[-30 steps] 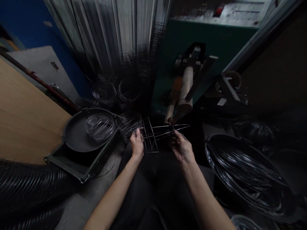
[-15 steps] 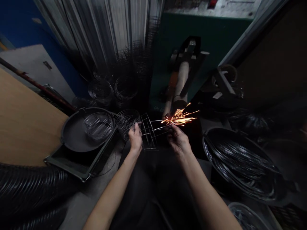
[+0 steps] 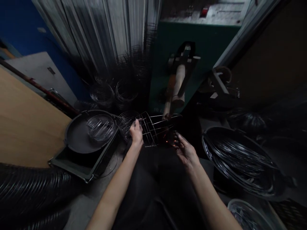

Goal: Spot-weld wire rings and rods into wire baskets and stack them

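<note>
My left hand is closed on the left end of a wire basket, a cage of thin crossed metal rods. The basket lies sideways above my lap, its far rods reaching under the tip of a spot welder. Nearer to me and to the right, my right hand has its thumb and fingers pinched together by the basket's right end. What it holds, if anything, is too dark to make out. Small orange glints show just left of those fingertips.
A round dark pan with a wire coil stands on a green crate at left. Wire bundles fill a large tub at right, with a smaller bowl below. Wire baskets stand near the corrugated wall.
The bright spray of sparks at the welder tip has died to a few glints. My right hand has moved down and right, away from the tip. My left hand keeps its hold.
</note>
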